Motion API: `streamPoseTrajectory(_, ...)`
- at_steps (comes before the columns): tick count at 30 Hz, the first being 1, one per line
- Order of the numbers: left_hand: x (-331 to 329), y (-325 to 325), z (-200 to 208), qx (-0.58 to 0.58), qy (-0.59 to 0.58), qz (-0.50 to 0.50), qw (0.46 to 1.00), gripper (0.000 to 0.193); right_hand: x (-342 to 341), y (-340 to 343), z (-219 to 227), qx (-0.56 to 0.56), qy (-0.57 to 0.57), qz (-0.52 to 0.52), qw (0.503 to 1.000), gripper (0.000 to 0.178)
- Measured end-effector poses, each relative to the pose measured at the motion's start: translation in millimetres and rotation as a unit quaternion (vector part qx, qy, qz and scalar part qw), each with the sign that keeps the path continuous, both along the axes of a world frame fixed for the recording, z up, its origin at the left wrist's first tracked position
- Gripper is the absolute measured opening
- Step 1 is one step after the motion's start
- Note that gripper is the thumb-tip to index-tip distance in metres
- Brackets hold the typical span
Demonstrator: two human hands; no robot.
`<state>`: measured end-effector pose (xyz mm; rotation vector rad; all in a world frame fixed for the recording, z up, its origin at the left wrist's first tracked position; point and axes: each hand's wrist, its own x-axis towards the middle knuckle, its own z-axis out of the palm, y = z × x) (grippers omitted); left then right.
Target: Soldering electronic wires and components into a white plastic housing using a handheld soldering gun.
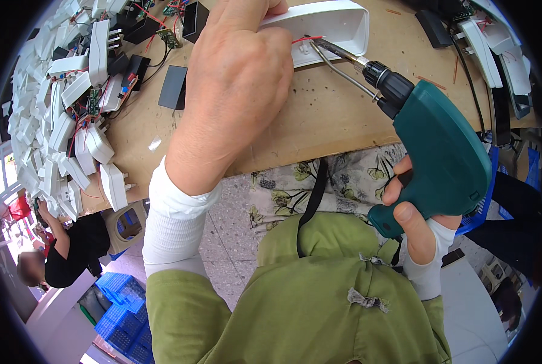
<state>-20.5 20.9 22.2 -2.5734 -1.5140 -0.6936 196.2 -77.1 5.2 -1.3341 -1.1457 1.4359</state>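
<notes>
My right hand (pixel 413 206) is wrapped round the handle of a dark green soldering gun (pixel 444 139) with a black collar. A thin metal feed tube (pixel 347 77) runs beside its barrel, and both meet at the dark tip. That tip is inside an open white plastic housing (pixel 350 30), near a red wire (pixel 307 39) and a small metal part. At the housing's left end, my left hand (pixel 237 85) is closed on it with the fingers curled; the fingertips are mostly hidden behind the knuckles. Below and left of the housing lies a dark rectangular piece (pixel 173 88).
A large heap of white plug housings (pixel 59 127) covers the table's left side, with circuit boards (pixel 169 37) and wires among them. More white housings (pixel 480 51) lie at the right. Blue crates (pixel 122 303) stand on the floor at left, near another person (pixel 74 249).
</notes>
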Motion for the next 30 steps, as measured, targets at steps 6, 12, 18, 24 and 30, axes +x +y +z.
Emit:
streamPoseTrajectory(6,0,-1,0,0.006,0.002,-0.001,1.000,0.008,2,-1,1,-0.005,-0.017,0.016,1.000,0.048)
streamPoseTrajectory(12,-2,-1,0,0.007,-0.005,-0.003,1.000,0.008,1,-1,0,0.008,-0.019,0.012,1.000,0.045)
streamPoseTrajectory(18,-5,-3,-2,0.020,-0.018,0.001,1.000,0.008,0,-2,2,0.007,-0.019,0.027,0.999,0.046)
streamPoseTrajectory(24,-2,-7,5,-0.002,-0.004,0.014,1.000,0.007,-2,-3,2,0.022,-0.007,0.024,0.999,0.048)
streamPoseTrajectory(30,-3,-6,4,0.004,-0.002,0.007,1.000,0.007,-3,-4,3,0.023,0.001,0.007,1.000,0.050)
